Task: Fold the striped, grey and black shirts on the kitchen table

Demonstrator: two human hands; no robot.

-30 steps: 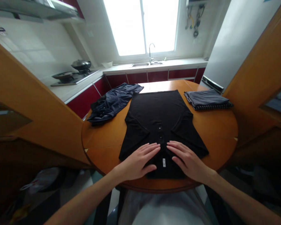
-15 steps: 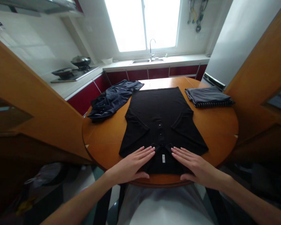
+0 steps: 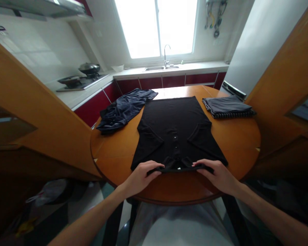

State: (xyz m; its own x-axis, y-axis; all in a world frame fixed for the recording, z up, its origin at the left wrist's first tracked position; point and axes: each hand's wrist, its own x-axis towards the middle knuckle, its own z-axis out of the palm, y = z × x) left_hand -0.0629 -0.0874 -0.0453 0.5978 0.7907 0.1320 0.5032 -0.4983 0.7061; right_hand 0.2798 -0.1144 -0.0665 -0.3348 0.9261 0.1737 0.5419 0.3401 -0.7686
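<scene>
A black polo shirt (image 3: 173,116) lies spread out with its buttoned placket up and its collar end towards me; the sleeves are laid inward at both sides. My left hand (image 3: 145,174) pinches the near edge of the shirt left of the collar, thumb below and fingers on top. On the other side of the collar, my right hand (image 3: 217,173) grips the same edge in the same way. Between the hands that edge is lifted a little off the table, and a sliver of the white label (image 3: 179,168) shows at the neck.
The shirt rests on a round wooden table (image 3: 236,143). A crumpled dark blue garment (image 3: 125,107) lies at the back left, and folded grey clothes (image 3: 228,106) are stacked at the right. Behind are a counter with a sink (image 3: 155,68) and a stove (image 3: 84,82).
Both hands lay flat on the collar area before; now they pinch the shirt's near edge. That edge has been raised and drawn away from me, baring the table's front and hiding most of the label.
</scene>
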